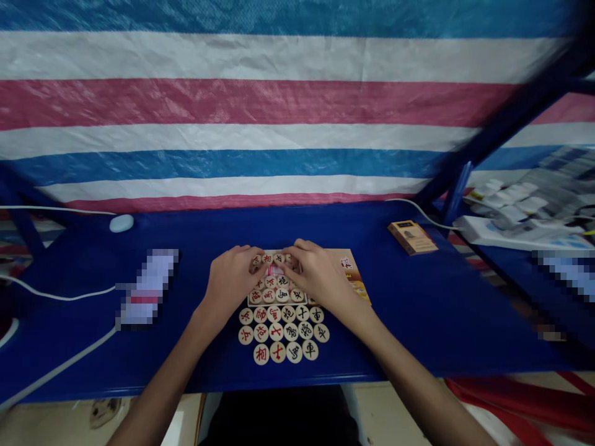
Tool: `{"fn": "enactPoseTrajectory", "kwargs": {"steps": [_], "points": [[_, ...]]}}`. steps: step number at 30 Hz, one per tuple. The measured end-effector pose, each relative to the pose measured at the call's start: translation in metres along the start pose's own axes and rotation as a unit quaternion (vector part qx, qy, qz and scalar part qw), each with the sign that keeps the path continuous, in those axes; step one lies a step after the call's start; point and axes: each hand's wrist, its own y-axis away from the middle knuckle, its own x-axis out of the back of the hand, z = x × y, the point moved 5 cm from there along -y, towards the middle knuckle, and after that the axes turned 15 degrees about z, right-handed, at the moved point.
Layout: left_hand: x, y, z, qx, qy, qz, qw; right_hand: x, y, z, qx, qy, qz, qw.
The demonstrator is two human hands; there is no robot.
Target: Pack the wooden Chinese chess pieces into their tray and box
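Both hands (279,279) on chess pieces (277,290) — seemingly gripping.

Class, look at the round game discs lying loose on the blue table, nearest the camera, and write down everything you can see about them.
The loose discs are pale, wood-looking rounds, each marked with one red or black character. They lie flat, face up, in three neat rows on the blue table, touching side by side, just in front of a box holding more discs. The left hand and right hand rest beyond them, not touching.

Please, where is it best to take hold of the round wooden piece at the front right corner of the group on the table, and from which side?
Probably pinch the corner piece by its round edge, coming from above and from the right front. It lies flat on the blue table, neighbours touch its left and far sides, and both hands are farther back.
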Motion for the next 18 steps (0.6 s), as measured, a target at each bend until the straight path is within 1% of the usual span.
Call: {"fn": "enactPoseTrajectory", "kwargs": {"steps": [2, 5, 10, 14, 16, 18], "points": [[-0.007, -0.004, -0.001, -0.002, -0.005, -0.005, 1.0, -0.009, -0.004, 0.002, 0.002, 0.011, -0.004, 1.0], [-0.014, -0.003, -0.001, -0.002, -0.011, -0.008, 1.0, -0.016, 0.0, 0.004, -0.007, 0.021, -0.001, 1.0], [-0.018, 0.0, 0.003, -0.013, -0.01, -0.011, 1.0, -0.018, 0.003, 0.003, -0.009, 0.013, 0.0, 1.0], [-0.01, 0.0, 0.007, -0.013, -0.002, 0.009, 1.0, -0.01, 0.001, 0.002, -0.019, 0.002, 0.011, 1.0], [0.0, 0.003, 0.007, -0.013, 0.026, 0.045, 0.999, 0.0, 0.003, 0.001, -0.032, -0.022, 0.03, 0.999], [0.012, 0.011, 0.008, -0.014, 0.083, 0.091, 0.992, 0.01, 0.01, 0.0, -0.047, -0.066, 0.063, 0.995]]}}
